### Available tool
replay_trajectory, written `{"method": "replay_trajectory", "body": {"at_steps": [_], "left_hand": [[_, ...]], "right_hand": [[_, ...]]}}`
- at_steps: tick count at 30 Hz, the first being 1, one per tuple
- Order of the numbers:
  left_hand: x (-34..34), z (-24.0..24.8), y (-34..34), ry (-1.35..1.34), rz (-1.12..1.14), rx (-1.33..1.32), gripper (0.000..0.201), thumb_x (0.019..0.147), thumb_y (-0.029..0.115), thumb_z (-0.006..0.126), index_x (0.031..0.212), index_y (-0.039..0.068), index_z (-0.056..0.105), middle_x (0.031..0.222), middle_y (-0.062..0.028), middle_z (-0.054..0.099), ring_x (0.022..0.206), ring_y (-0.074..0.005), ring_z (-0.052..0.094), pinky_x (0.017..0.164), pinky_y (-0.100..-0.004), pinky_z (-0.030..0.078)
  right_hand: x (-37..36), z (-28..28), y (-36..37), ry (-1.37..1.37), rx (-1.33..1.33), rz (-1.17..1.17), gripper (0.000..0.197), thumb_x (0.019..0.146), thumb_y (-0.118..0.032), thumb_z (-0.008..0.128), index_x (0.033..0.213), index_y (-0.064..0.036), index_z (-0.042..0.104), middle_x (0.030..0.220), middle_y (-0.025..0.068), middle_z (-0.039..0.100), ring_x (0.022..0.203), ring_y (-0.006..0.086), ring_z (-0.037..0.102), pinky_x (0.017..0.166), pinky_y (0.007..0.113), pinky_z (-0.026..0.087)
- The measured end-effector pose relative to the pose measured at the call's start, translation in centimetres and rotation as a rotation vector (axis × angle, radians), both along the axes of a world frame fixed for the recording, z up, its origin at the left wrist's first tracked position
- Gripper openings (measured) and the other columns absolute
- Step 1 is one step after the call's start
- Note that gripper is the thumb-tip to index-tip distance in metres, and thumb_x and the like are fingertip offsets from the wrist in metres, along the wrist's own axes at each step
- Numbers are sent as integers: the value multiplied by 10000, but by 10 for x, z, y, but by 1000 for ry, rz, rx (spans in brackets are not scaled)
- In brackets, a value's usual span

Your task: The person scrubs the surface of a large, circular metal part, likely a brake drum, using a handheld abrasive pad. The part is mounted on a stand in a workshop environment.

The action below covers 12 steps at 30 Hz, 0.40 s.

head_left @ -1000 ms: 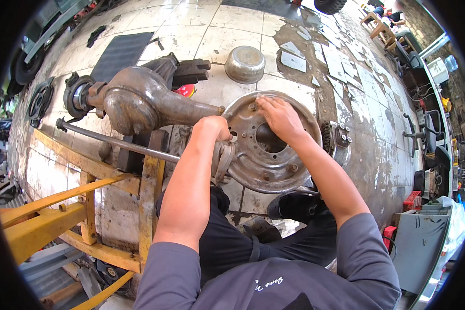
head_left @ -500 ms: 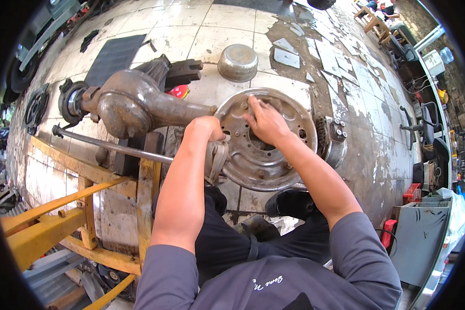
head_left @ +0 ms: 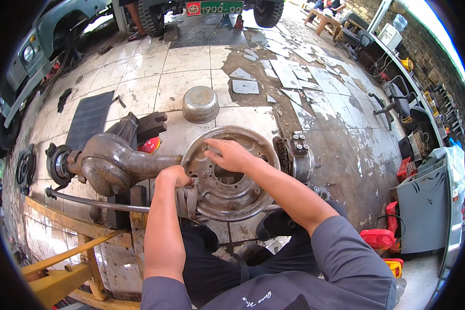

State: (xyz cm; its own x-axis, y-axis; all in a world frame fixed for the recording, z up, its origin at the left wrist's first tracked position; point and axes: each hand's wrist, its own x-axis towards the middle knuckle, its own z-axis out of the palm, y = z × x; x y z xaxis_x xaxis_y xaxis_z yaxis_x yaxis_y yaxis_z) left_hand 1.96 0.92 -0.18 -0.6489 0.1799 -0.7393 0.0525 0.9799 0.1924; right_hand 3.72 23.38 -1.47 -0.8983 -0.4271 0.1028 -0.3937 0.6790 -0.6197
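Note:
A large round brake backing plate (head_left: 232,202), brown-grey metal with a central opening and bolt holes, stands tilted in front of me between my knees. My left hand (head_left: 174,176) is closed at its left rim, where the axle tube ends; what its fingers hold is hidden. Just below that hand hangs a grey cloth-like piece (head_left: 186,201). My right hand (head_left: 230,155) is over the plate's upper left face, fingers stretched out and thumb apart; contact with the metal is hard to tell. To the left lies the axle housing (head_left: 106,163) with its bulging middle.
Beyond the plate sits a metal bowl-shaped part (head_left: 200,105). A hub-like part (head_left: 298,160) stands at its right. A long rod (head_left: 98,203) and a yellow frame (head_left: 72,219) lie left. Broken tiles (head_left: 245,86) cover the floor ahead; a vehicle (head_left: 214,8) stands behind.
The view has tilted up, showing the vehicle at the far end. My right hand has lifted from lying flat on the plate and shifted toward its left rim. My left hand keeps its place.

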Motion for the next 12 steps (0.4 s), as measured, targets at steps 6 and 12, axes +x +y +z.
{"method": "replay_trajectory", "body": {"at_steps": [6,12], "left_hand": [[1,-4,-1,-26,52,-4,613,836,475,749,1216,1,668,1260,-220,651,1168,-355,624,996,-406,473],[3,0,-5,4,6,2,636,833,497,746,1184,-30,676,1254,-235,649,1167,-358,623,994,-408,471]], "right_hand": [[50,134,61,489,-470,-250,241,932,-138,691,1152,-41,670,1027,93,680,927,143,646,810,296,527],[152,315,133,983,-112,174,965,835,-719,431,1396,66,450,1345,221,543,1118,264,593,1000,385,439]]}}
